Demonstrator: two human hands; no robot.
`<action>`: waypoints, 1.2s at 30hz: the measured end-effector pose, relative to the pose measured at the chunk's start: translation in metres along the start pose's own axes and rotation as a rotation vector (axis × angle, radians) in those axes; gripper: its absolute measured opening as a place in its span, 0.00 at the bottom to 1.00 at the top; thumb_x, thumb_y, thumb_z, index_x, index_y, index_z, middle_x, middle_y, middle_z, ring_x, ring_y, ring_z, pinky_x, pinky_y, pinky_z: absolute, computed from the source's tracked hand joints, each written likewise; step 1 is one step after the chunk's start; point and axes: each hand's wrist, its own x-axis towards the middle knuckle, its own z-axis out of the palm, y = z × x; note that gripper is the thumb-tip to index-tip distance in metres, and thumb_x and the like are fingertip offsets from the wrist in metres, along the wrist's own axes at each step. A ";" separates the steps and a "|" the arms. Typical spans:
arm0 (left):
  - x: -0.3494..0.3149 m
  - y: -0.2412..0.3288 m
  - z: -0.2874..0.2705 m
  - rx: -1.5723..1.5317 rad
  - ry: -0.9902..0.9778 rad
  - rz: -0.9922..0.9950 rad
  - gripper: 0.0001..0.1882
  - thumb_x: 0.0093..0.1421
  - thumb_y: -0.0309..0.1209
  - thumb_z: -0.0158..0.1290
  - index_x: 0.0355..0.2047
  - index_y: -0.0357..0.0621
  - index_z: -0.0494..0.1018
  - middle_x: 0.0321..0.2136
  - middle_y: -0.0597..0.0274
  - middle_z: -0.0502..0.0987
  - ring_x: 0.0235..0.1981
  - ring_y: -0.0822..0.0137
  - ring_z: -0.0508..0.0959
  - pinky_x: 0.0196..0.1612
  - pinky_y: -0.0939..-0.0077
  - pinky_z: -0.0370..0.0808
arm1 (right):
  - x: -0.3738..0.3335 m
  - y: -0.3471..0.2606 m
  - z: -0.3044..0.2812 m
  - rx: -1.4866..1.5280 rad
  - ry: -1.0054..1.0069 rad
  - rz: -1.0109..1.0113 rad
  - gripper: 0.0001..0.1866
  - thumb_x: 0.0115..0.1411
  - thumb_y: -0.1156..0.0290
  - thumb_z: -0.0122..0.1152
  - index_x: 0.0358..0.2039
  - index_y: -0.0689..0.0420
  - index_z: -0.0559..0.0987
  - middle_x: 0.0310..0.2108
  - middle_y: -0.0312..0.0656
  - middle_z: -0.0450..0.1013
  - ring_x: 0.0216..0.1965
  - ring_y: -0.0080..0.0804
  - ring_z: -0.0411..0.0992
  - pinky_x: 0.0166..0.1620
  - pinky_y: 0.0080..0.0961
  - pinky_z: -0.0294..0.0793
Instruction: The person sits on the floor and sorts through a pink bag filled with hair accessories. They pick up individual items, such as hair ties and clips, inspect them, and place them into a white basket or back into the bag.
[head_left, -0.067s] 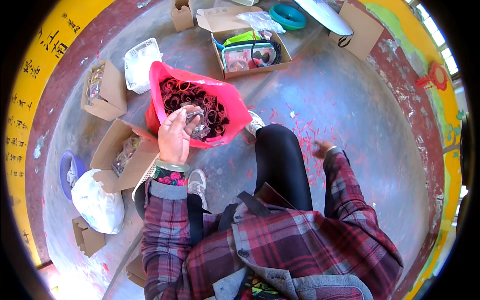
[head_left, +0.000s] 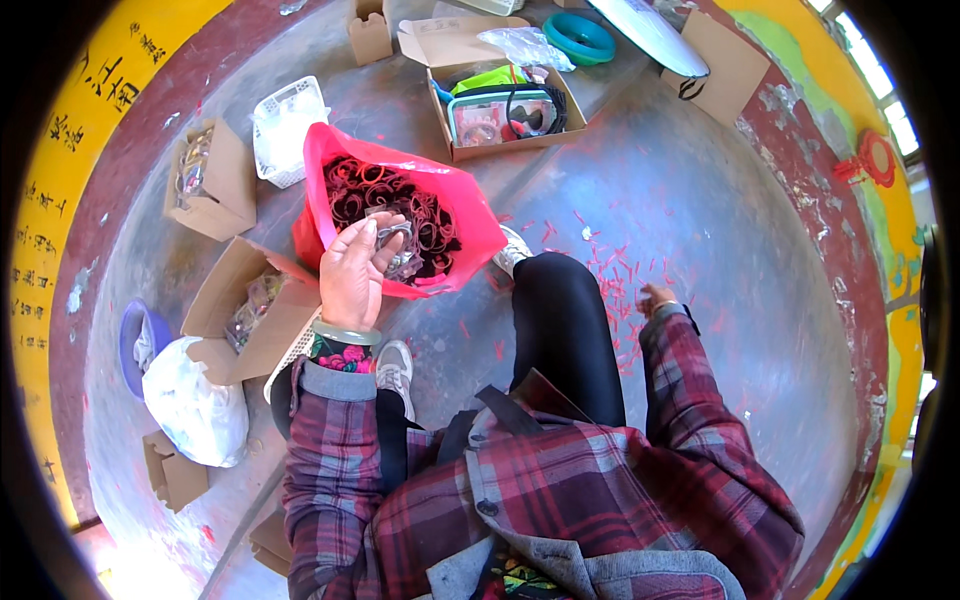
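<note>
My left hand is closed, with thumb and fingers pinching a grey looped hair tie. It is held over the mouth of a bright red plastic bag. Inside the bag lies a heap of dark and reddish hair ties, partly hidden behind my fingers. My right hand is low on the right, beyond my knee, next to many small red strips scattered on the floor. Its fingers look loosely apart, and nothing can be seen in them, though they are small in view.
Open cardboard boxes with small goods, a white basket, a white plastic bag and a purple basin stand to the left. Farther off are a filled carton and teal basins. My shoes flank the red bag.
My right hand has shifted slightly to the right, away from my knee. The left hand keeps its hold above the bag; the whole view has moved very slightly.
</note>
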 end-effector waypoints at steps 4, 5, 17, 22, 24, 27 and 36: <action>-0.002 0.001 -0.001 0.022 0.010 0.005 0.12 0.63 0.28 0.42 0.42 0.32 0.68 0.39 0.51 0.75 0.40 0.66 0.76 0.46 0.73 0.75 | -0.030 -0.015 0.006 0.308 -0.269 -0.099 0.19 0.60 0.54 0.49 0.43 0.55 0.73 0.20 0.37 0.71 0.20 0.26 0.68 0.22 0.22 0.65; -0.002 0.002 0.000 0.018 0.012 -0.002 0.12 0.63 0.28 0.42 0.42 0.32 0.68 0.39 0.51 0.75 0.40 0.66 0.76 0.46 0.73 0.75 | -0.039 -0.022 0.009 0.327 -0.299 -0.120 0.18 0.61 0.55 0.47 0.42 0.55 0.73 0.20 0.36 0.71 0.20 0.25 0.68 0.22 0.21 0.64; 0.000 0.003 -0.001 -0.146 -0.008 0.022 0.12 0.64 0.28 0.41 0.42 0.32 0.69 0.41 0.51 0.74 0.42 0.64 0.75 0.46 0.75 0.76 | -0.286 -0.195 0.190 -0.014 -0.650 -0.804 0.13 0.56 0.65 0.57 0.37 0.60 0.75 0.29 0.35 0.72 0.29 0.20 0.68 0.31 0.16 0.65; 0.002 0.005 -0.001 -0.172 0.069 0.001 0.13 0.64 0.29 0.42 0.42 0.32 0.69 0.41 0.55 0.73 0.40 0.65 0.75 0.45 0.74 0.76 | -0.339 -0.193 0.282 -0.186 -0.923 -0.863 0.14 0.52 0.73 0.62 0.39 0.62 0.76 0.32 0.33 0.73 0.33 0.18 0.69 0.36 0.16 0.68; 0.003 0.002 -0.004 -0.174 0.063 0.034 0.13 0.64 0.29 0.42 0.42 0.32 0.69 0.41 0.56 0.73 0.40 0.66 0.75 0.45 0.73 0.75 | -0.329 -0.179 0.311 -0.078 -1.043 -0.851 0.12 0.52 0.75 0.62 0.37 0.64 0.76 0.31 0.34 0.73 0.32 0.18 0.70 0.37 0.16 0.69; 0.004 -0.001 -0.006 -0.176 0.036 0.070 0.13 0.64 0.29 0.42 0.43 0.32 0.68 0.43 0.56 0.72 0.42 0.66 0.74 0.46 0.72 0.75 | -0.333 -0.170 0.321 -0.082 -1.078 -0.826 0.09 0.52 0.75 0.61 0.35 0.64 0.77 0.30 0.34 0.74 0.32 0.19 0.70 0.37 0.16 0.69; -0.004 0.011 0.006 -0.160 -0.008 0.033 0.12 0.64 0.28 0.40 0.44 0.33 0.68 0.42 0.56 0.72 0.42 0.67 0.75 0.45 0.75 0.76 | -0.328 -0.169 0.321 -0.022 -0.992 -0.910 0.06 0.51 0.76 0.62 0.30 0.64 0.79 0.29 0.36 0.75 0.31 0.20 0.70 0.37 0.15 0.68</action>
